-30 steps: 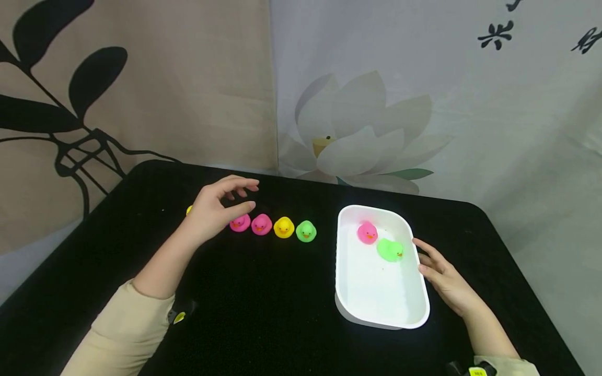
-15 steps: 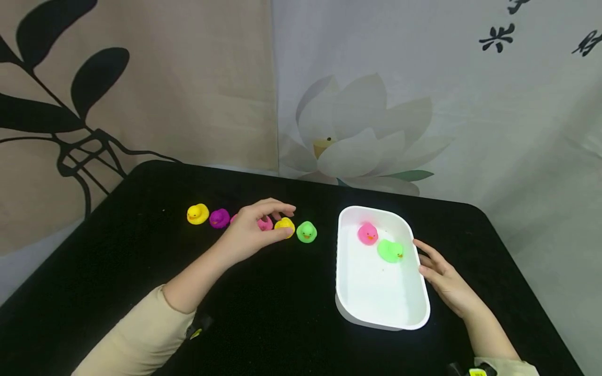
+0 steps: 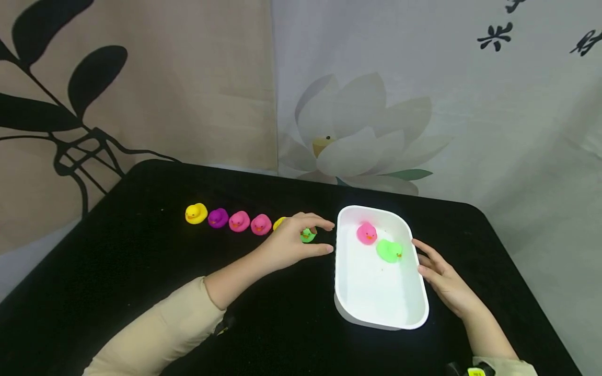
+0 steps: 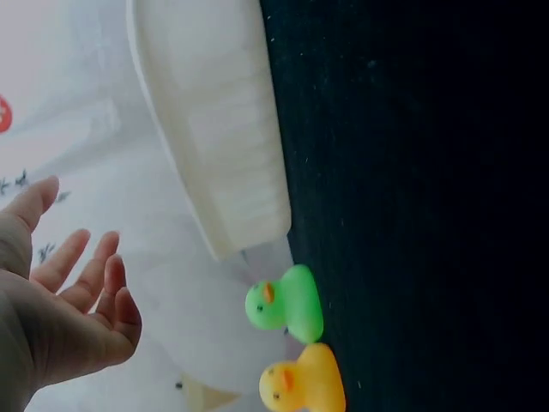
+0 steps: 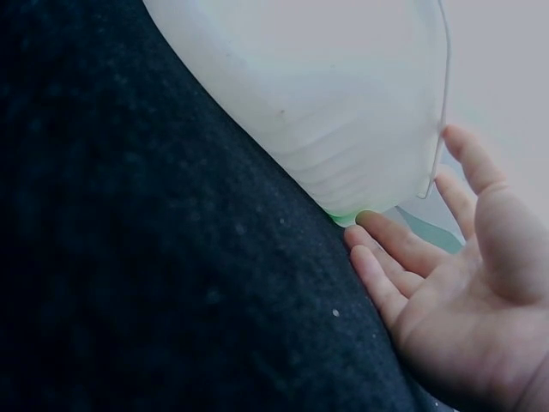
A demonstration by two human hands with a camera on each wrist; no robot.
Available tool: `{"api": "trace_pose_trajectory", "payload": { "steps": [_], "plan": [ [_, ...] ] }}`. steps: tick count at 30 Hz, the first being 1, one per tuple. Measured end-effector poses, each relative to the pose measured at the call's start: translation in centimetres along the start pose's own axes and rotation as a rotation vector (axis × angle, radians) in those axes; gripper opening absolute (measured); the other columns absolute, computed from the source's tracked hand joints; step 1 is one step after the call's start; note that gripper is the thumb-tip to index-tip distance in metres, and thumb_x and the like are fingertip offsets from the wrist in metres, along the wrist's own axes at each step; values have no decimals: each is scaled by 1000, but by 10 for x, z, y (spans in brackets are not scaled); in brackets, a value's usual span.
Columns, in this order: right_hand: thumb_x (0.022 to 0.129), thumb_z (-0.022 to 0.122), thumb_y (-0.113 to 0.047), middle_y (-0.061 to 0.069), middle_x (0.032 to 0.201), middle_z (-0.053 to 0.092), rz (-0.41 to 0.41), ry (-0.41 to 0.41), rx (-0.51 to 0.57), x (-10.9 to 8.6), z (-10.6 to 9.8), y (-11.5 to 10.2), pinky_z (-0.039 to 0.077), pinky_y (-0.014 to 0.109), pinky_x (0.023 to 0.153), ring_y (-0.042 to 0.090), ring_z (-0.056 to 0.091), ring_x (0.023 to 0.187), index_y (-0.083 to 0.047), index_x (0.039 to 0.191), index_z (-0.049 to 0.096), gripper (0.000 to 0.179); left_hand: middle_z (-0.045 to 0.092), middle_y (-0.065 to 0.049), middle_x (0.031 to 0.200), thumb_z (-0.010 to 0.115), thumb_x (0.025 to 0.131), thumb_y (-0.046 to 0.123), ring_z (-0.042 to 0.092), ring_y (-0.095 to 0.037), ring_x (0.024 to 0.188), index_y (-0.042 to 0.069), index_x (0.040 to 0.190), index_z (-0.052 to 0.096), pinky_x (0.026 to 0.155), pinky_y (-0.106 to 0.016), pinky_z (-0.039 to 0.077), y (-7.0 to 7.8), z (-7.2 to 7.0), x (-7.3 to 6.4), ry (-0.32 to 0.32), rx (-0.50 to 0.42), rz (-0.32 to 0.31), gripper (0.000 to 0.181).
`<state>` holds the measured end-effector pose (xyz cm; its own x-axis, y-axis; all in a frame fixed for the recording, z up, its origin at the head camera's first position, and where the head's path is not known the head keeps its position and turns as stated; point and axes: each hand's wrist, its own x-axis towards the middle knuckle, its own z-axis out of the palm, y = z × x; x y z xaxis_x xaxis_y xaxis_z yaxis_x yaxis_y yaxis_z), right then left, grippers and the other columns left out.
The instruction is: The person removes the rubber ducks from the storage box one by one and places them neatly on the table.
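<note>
My left hand [image 3: 290, 241] hovers over the right end of a row of toy ducks, thumb and fingers spread apart with nothing between them. In the head view it partly covers a green duck [image 3: 308, 236] and a yellow duck [image 3: 278, 223]; the left wrist view shows both apart from the hand, on the black tabletop. A white plastic tray [image 3: 381, 305] stands to the right, close beyond the left fingertips. Inside lie a pink duck [image 3: 367, 233] and a light green duck [image 3: 389, 251]. My right hand [image 3: 447, 284] rests its extended fingertips at the tray's right side.
Farther left in the row sit two pink ducks, one [image 3: 239, 221] beside the other [image 3: 261, 224], then a purple duck [image 3: 218, 218] and a yellow duck [image 3: 196, 213] at the end. Behind the black table [image 3: 263, 334] hangs a printed cloth [image 3: 226, 104].
My left hand has swept rightward along the row, from above the pink ducks past the yellow one to the green one. The ducks, the tray and my right hand stay put.
</note>
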<state>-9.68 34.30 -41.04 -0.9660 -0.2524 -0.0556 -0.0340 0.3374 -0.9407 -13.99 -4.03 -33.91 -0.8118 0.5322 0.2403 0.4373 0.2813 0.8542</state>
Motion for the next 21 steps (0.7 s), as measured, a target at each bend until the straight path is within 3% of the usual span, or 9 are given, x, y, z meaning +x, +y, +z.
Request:
{"api": "trace_pose_trajectory", "payload": {
  "steps": [8, 16, 21],
  "plan": [
    [101, 47, -17, 31, 144, 31, 2, -1, 4, 1, 0, -1, 27, 64, 96, 4, 52, 114, -13, 152, 18, 59, 62, 2, 114, 80, 79, 29, 48, -16, 98, 13, 120, 67, 68, -23, 50, 4, 22, 22, -47, 141, -16, 46],
    [101, 48, -17, 30, 145, 30, 6, 0, 7, 1, 0, -1, 27, 64, 96, 5, 52, 115, -14, 152, 19, 59, 65, 4, 110, 82, 76, 29, 48, -16, 94, 15, 120, 67, 67, -21, 48, 5, 36, 49, -44, 226, -10, 48],
    [101, 48, -18, 30, 145, 30, 7, 0, 7, 0, 0, -1, 27, 64, 96, 6, 52, 116, -14, 152, 19, 59, 66, 7, 110, 83, 76, 28, 48, -14, 95, 17, 119, 68, 74, -24, 43, 3, 45, 63, -40, 281, -20, 47]
  ]
}}
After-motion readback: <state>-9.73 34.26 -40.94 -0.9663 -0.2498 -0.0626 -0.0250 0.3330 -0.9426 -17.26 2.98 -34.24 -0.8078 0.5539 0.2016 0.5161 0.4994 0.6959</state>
